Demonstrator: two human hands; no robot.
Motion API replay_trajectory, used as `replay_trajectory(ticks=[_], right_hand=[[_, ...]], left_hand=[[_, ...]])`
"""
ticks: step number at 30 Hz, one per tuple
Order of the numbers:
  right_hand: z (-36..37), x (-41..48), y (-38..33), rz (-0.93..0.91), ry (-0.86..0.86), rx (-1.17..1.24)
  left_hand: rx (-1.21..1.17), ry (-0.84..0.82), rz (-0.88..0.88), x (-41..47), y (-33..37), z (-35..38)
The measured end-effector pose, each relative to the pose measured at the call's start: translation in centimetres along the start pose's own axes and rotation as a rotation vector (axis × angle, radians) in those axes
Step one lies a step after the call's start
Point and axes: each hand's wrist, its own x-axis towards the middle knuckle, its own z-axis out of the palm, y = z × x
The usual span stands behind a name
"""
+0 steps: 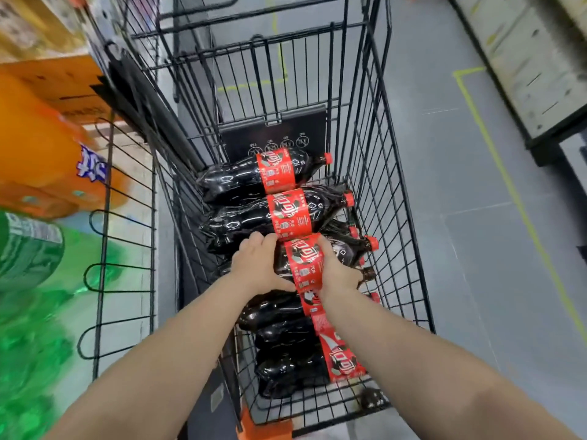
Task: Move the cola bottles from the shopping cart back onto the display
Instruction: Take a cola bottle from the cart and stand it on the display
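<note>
Several large dark cola bottles with red labels and red caps lie on their sides in the black wire shopping cart [400,173]. Both my hands reach down into the cart and grip one cola bottle [305,262] in the middle of the pile. My left hand [257,268] holds its dark lower body, fingers curled over the top. My right hand [338,271] wraps it just right of the red label, toward the neck. Two more cola bottles [279,173] lie beyond it, others lie nearer me, partly hidden under my right arm.
To the left, behind a black wire display rack [108,223], stand orange soda bottles [41,154] and green soda bottles [28,312], blurred. Cardboard boxes [57,84] sit above them. Grey floor with yellow tape lines [521,204] runs right of the cart; a shelf base [540,90] is at far right.
</note>
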Motion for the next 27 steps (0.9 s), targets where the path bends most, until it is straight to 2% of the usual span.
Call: replay_trajectory(ticks=[3,8,12,17,22,27], right_hand=[[-1.3,-2.0,-0.1,-0.090,-0.030,0.041],[-3.0,-2.7,-0.9,-0.367,-0.122,-0.023],[-4.9,-4.3,-3.3,-0.709,-0.266,-0.218],[-9.2,-6.4,-3.6,-1.004,-0.365,-0.456],[-15.9,-8.2,-3.2,-1.313,-0.534,-0.751],[-21.6,-10.2,-2.7,-1.403,-0.666,-0.819]], left_hand=[[-0.065,-0.039,0.033,0.4,0.2,0.5],[-0.236,0.077,0.003,-1.0,1.2,-0.1],[-0.449,0.182,-0.041,-3.2,2.6,-0.2],[-0.827,0.352,-0.061,-7.7,6.3,3.4],[-1.018,0.556,-0.127,-13.8,11.2,7.4],[-1.121,0.738,-0.168,-20.1,15.2,11.4]])
